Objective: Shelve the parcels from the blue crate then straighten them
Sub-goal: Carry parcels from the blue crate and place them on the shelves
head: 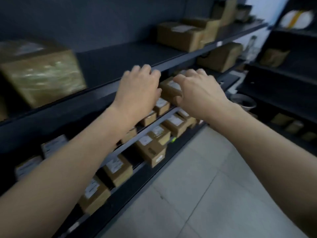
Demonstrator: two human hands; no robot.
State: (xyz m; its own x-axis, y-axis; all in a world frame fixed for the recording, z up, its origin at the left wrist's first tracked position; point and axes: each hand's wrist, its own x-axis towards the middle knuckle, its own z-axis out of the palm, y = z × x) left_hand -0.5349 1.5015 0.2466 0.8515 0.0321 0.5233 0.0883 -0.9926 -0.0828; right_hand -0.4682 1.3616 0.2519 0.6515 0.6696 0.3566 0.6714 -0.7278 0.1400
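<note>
**Step in hand: seat one parcel on the shelf.**

1. Position. The small brown cardboard parcel with a white label point(169, 88) sits at the centre of the view, at the far end of the row of small labelled cartons point(149, 117), which runs back toward 7 o'clock along the grey-lipped middle shelf point(130, 145). The blue crate is not in view.
2. Grip. The right hand point(200, 91), at 3 o'clock of the parcel, grips it: fingers curled over the top, thumb on the front face. The left hand point(139, 91), at 9 o'clock of it, has curled fingers and its thumb at the parcel's left edge. The back of the hand hides the fingertips, so it cannot be told whether this hand grips the parcel.
3. Clearance. The black upper shelf point(82, 102) overhangs at 12 o'clock, close above the knuckles. Keep the wrists low when sliding the parcel in.
4. Procedure. Lower the parcel flat, label upward. Bring its front face level with its neighbour at 7 o'clock. Press both sides evenly so that it does not twist.
5. Caution. Release only when the base is fully supported. The neighbouring cartons appear light and probably shift easily.
</note>
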